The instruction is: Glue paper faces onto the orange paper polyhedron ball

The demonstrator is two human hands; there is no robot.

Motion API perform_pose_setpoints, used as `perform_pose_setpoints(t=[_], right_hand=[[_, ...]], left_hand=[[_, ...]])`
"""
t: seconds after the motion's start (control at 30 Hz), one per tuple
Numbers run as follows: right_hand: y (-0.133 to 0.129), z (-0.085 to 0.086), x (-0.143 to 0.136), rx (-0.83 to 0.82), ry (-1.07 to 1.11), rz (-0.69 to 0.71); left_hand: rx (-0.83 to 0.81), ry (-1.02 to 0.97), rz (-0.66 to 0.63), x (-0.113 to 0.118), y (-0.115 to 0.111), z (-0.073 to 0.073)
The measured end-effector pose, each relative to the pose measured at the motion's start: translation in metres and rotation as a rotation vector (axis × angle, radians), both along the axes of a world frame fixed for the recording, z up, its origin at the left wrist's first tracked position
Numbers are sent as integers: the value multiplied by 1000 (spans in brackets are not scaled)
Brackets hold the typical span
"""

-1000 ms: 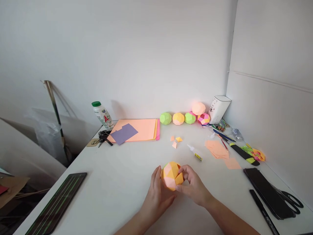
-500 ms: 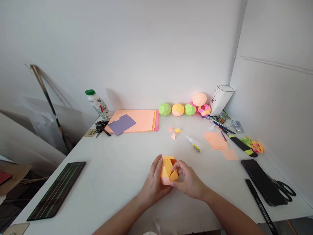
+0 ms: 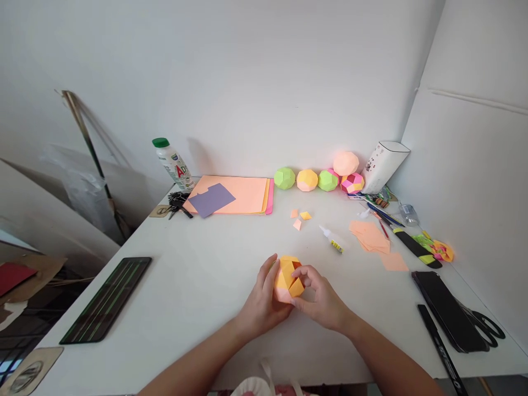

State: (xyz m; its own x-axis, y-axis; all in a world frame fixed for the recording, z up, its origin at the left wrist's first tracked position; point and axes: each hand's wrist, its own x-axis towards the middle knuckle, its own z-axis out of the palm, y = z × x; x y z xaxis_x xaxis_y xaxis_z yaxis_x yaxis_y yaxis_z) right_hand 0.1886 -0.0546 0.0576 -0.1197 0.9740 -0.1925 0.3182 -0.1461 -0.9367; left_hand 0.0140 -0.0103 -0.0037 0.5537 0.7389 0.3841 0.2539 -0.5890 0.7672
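Note:
A faceted paper ball (image 3: 284,281) in yellow-orange and pale peach is held just above the white table. My left hand (image 3: 264,294) wraps round its left side and underneath. On its right, my right hand (image 3: 319,300) has thumb and fingers closed on an orange facet, beside a dark gap in the ball's upper right. Beyond the hands lie small peach and yellow paper pieces (image 3: 305,215) and a small white glue bottle (image 3: 331,238) with a pointed tip.
Finished paper balls (image 3: 307,180) line the wall. Coloured sheets (image 3: 247,192) lie back left, near a bottle (image 3: 173,162) and keys (image 3: 178,203). At right are peach squares (image 3: 369,236), a cutter (image 3: 416,247), a black phone (image 3: 449,311), scissors (image 3: 487,324) and a marker (image 3: 441,349).
The camera view has shifted slightly, so the table things sit a little to the right. Both hands keep their hold on the ball, with hardly any finger movement.

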Motion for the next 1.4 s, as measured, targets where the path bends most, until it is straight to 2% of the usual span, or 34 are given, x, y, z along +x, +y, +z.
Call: perform_pose_setpoints(t=[0.13,0.23,0.53,0.97,1.4], right_hand=[[0,1,1,4,5,5],[-1,0,0,30,-17,5],[-3,-6,-6,104,-72,-15],[-4,-3,-6,96,64,14],[-4,0,-2,34,-15,15]], left_hand=[[-218,-85,-113,-5,1,13],[-330,-114,-69,-6,1,17],[-486,-166,-1,-1,-3,20],[-586,-168,-7,-2,-3,24],[-584,-195,55,-1,-6,21]])
